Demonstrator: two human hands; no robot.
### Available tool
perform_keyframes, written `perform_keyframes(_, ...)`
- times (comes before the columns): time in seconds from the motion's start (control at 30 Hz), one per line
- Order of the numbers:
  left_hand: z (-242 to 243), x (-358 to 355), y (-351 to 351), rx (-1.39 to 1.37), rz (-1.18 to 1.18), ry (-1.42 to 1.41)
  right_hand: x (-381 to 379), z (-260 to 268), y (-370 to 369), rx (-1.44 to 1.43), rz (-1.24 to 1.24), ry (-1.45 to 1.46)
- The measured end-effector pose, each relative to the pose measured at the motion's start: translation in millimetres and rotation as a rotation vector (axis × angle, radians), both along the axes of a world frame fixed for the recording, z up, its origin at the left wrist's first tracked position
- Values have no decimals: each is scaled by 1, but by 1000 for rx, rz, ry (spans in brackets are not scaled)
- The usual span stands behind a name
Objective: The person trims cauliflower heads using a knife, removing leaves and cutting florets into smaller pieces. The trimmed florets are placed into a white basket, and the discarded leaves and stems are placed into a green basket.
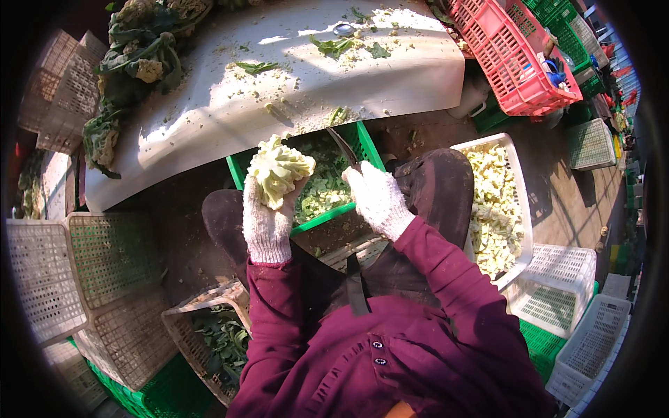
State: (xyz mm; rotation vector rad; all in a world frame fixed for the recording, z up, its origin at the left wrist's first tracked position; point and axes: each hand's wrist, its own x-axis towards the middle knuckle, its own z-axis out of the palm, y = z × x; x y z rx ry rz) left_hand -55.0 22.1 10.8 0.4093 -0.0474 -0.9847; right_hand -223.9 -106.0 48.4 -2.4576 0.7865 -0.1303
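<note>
My left hand (267, 224), in a white knit glove, holds a trimmed cauliflower head (278, 170) with its pale branching stems turned up. In my right hand (379, 198), also gloved, is a knife (343, 146) whose dark blade points up and left, apart from the cauliflower. Below both hands, between my knees, a green plastic crate (324, 220) holds leaf scraps and pale trimmings (326, 198). Beside my right knee stands a white plastic crate (527, 230) filled with cut cauliflower florets (496, 209).
A white-covered table (209, 136) strewn with crumbs and leaves lies ahead. Leafy cauliflowers (138, 57) are heaped at its left. A pink crate (502, 57) stands at the far right. Stacked crates (112, 256) flank my left, near a crate of leaves (222, 334); more crates (554, 282) stand right.
</note>
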Motion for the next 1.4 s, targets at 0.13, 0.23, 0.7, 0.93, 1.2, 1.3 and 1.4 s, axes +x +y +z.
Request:
perform_keyframes(0.13,0,-9,-7,96,-25,-18,-3,18,29,-370,163,-202)
perform_keyframes(0.23,6,-16,-7,123,-44,-93,5,11,40,-97,82,-105)
perform_keyframes(0.7,-8,-21,-7,70,-67,-187,18,-7,36,202,44,-22)
perform_keyframes(0.93,-12,-25,-5,163,-28,-87,21,15,32,254,12,-30)
perform_keyframes(1.2,-15,-23,-1,15,-121,-134,27,12,18,599,42,20)
perform_keyframes(1.3,-11,-32,-8,-46,-183,-142,19,-8,9,251,316,-3)
perform_keyframes(1.4,-22,-30,-9,5,-152,-154,3,-9,20,-60,296,-169)
